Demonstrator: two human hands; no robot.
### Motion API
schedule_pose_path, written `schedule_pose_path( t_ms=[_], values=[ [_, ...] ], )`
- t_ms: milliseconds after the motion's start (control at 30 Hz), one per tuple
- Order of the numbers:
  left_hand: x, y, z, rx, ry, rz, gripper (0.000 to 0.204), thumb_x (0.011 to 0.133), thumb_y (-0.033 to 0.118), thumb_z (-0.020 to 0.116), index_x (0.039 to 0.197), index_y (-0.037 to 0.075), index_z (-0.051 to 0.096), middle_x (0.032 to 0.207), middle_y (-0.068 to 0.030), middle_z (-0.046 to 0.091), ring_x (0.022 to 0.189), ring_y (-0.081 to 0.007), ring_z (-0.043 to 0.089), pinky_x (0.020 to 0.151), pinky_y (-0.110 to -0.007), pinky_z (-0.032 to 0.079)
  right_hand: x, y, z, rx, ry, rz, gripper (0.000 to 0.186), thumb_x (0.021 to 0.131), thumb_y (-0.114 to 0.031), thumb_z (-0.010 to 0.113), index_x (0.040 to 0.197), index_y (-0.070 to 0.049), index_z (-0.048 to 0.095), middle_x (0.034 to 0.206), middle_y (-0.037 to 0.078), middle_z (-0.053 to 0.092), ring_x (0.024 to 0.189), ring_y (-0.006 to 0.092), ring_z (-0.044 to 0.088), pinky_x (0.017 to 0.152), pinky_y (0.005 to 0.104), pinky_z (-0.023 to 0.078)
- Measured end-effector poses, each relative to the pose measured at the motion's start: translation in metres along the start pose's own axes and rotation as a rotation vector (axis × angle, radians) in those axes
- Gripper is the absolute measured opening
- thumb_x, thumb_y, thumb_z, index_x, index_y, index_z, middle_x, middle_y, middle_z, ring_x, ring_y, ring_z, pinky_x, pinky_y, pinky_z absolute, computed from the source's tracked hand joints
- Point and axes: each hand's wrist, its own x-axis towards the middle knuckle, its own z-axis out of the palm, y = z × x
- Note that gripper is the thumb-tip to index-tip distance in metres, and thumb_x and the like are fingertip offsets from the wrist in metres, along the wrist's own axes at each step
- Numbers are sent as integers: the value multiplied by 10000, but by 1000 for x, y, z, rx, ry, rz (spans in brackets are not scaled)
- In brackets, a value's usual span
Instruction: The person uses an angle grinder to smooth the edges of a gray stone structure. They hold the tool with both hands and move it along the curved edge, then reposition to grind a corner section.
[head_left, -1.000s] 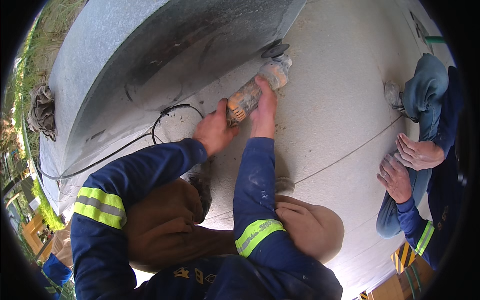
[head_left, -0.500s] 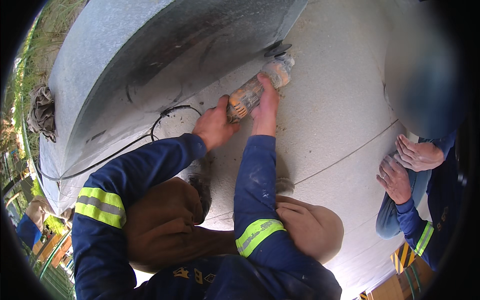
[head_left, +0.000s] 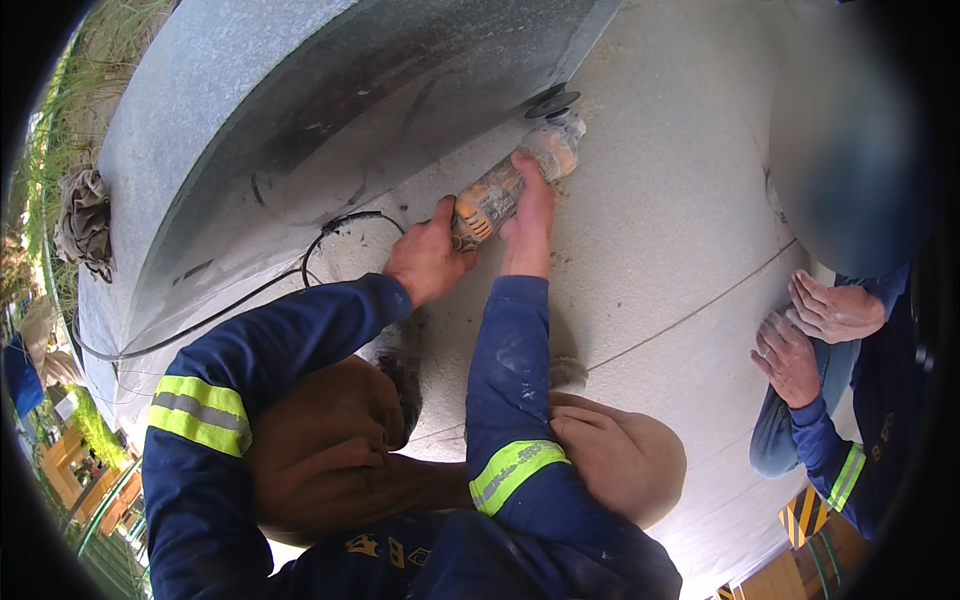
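An orange, dust-coated angle grinder [head_left: 487, 203] is gripped in both hands. Round its rear end, by the vents, my left hand [head_left: 428, 257] is closed. My right hand [head_left: 531, 208] wraps the body nearer the head, with the thumb along the top. A dark disc [head_left: 553, 103] at the grinder's head is close to the foot of the grey metal wall [head_left: 400, 110], where it meets the pale floor [head_left: 660, 200]; whether it touches is unclear. From the grinder's rear area a black cord [head_left: 230, 310] loops left along the wall.
At the right another person sits or crouches, their hands [head_left: 800, 340] held close together. A crumpled grey cloth [head_left: 84, 222] lies over the wall's outer edge, with grass beyond. A straight seam [head_left: 690, 305] crosses the floor. A black-and-yellow striped block [head_left: 804, 516] stands at lower right.
The grinder and both hands have shifted very slightly left. In the left background, a person in blue and tan has moved up and left. The co-worker's hands barely differ.
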Motion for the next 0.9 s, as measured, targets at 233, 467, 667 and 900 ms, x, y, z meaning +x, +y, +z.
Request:
schedule_pose_path(
  t_ms=[233,467,667,900],
  values=[
    [-14,4,1,-13,15,38,856,801,271,775,1484,34,317,1049,-309,684,1004,-460,670,876,-485,524,-20,-13,4,-15,15,-71,369,883,-153,713,1182,31,599,1021,142,656,887,277,681,744,440,588],
    [-28,21,13,76,-2,209,846,811,265,771,1482,40,306,1033,-294,689,981,-467,668,860,-490,527,-33,-30,-39,107,45,-105,427,893,-186,695,1224,40,548,1026,169,643,874,303,676,749,465,590],
    [-32,45,28,153,-19,206,865,809,266,789,1483,28,303,1064,-292,688,977,-446,684,864,-472,535,-50,-57,-44,214,58,-146,440,864,-136,728,1237,23,556,1079,141,635,932,273,667,776,444,582],
    [-26,36,45,173,80,182,852,821,285,766,1476,19,292,1059,-315,684,973,-480,674,863,-498,531,-36,-44,-43,231,-1,-71,462,829,-88,764,1237,15,574,1100,111,643,966,242,655,799,409,570]
  ],
)
